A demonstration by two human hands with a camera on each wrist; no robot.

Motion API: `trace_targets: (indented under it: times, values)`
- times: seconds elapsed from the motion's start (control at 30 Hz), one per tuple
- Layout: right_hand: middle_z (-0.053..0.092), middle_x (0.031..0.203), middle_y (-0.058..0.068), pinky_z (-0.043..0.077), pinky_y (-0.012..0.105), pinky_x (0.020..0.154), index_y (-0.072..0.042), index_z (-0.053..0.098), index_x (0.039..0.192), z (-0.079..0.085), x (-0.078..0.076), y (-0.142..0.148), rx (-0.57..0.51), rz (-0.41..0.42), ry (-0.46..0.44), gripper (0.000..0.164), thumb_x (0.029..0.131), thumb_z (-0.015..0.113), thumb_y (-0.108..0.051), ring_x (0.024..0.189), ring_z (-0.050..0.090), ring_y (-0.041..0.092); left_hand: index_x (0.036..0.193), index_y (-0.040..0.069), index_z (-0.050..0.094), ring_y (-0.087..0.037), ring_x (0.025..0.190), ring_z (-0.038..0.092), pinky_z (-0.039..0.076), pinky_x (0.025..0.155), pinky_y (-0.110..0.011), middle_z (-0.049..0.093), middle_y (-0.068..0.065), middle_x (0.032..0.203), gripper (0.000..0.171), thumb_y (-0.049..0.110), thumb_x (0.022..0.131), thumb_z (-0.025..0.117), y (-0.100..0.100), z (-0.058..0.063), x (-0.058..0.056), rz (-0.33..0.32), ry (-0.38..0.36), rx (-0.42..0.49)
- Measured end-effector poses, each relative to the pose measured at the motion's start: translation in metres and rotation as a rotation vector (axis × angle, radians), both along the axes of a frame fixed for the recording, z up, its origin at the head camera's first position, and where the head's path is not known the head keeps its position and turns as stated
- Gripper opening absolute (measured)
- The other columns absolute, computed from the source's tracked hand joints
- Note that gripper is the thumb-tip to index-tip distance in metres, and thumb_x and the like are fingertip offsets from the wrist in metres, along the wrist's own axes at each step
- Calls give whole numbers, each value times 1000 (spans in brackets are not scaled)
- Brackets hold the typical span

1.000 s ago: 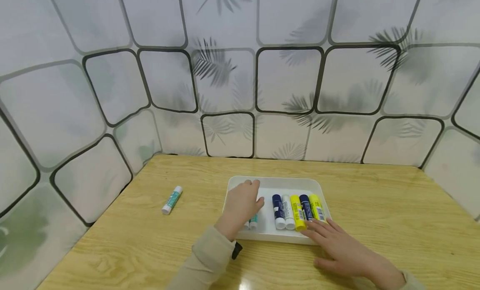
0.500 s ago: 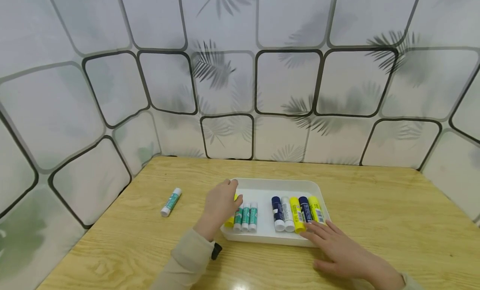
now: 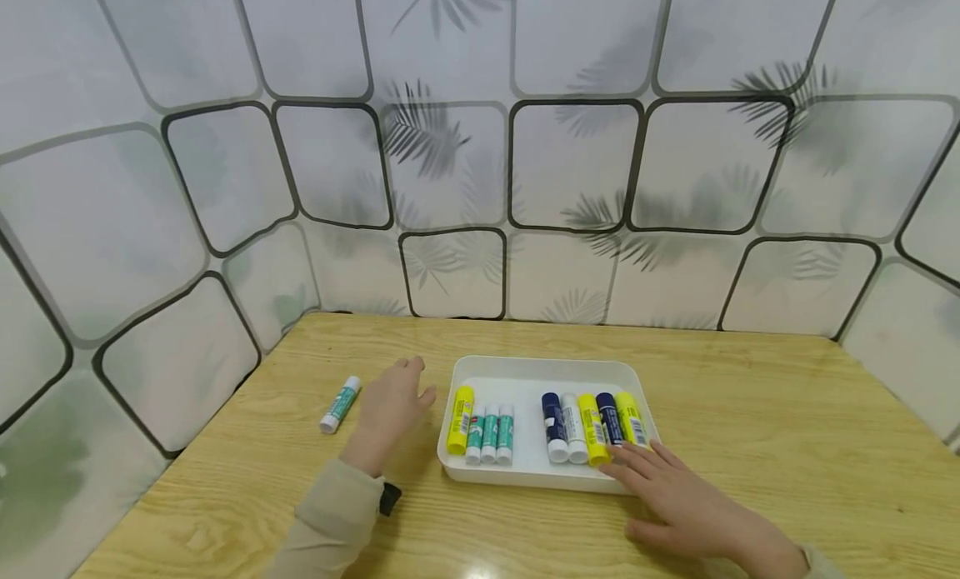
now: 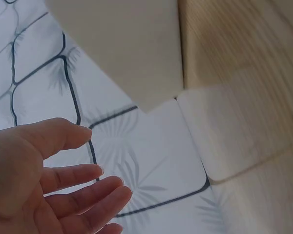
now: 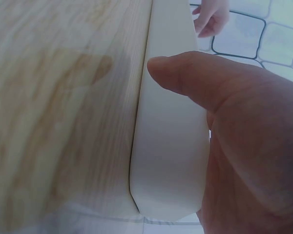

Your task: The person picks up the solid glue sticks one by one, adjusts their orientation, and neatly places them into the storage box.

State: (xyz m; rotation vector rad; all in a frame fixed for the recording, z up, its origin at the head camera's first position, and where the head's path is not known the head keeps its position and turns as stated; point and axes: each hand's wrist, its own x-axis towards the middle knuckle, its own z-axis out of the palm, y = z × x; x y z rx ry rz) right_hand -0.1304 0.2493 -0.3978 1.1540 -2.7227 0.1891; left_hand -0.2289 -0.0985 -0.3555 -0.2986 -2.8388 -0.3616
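My left hand (image 3: 390, 408) is raised over the table, between the white tray and a lone green-and-white glue stick (image 3: 341, 405). Its fingers are loosely bent and hold nothing, as the left wrist view shows. At the tray's front right corner, my right hand (image 3: 678, 500) lies with fingers spread over the rim, fingertips close to the glue sticks. The white tray (image 3: 540, 477) has a yellow glue stick (image 3: 461, 421) and three green ones (image 3: 490, 436) side by side at left. At right lie a white glue stick (image 3: 574, 429), two navy ones (image 3: 554, 429) and two yellow ones (image 3: 593, 431).
A wooden table (image 3: 795, 421) carries the tray and the lone glue stick. Patterned curtain-like cloth (image 3: 577, 162) with leaf prints surrounds its back and left sides. In the right wrist view, the tray's outer wall (image 5: 171, 141) runs beside the thumb.
My left hand has moved left, out from over the tray, uncovering the yellow and green glue sticks. My right hand has stayed at the tray's corner.
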Motion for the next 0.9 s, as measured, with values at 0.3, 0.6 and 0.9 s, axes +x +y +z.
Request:
trace_targets:
  times: [0.3,0.6,0.9]
  values:
    - [44,128,14,-15,18,98,-10,47,126,-1,-1,0,5,-3,0,57,78,62,-38,117,39,31,110,-1,54,-17,52,47,41,43,-29,59,-17,99,40,25,81,62,-30,2,-6,68,-25,-15]
    - [43,129,14,-15,18,98,-10,46,126,-1,-1,0,8,-12,-16,57,79,61,-38,118,38,31,109,-3,54,-23,63,56,44,47,-35,59,-18,100,38,20,80,63,-57,4,-12,144,-66,28]
    - [41,131,12,-16,16,97,-11,44,128,0,-1,1,0,-22,-73,57,81,60,-38,119,37,32,111,-6,51,-32,80,56,46,60,-44,56,-23,103,36,18,85,56,-81,2,-14,228,-198,69]
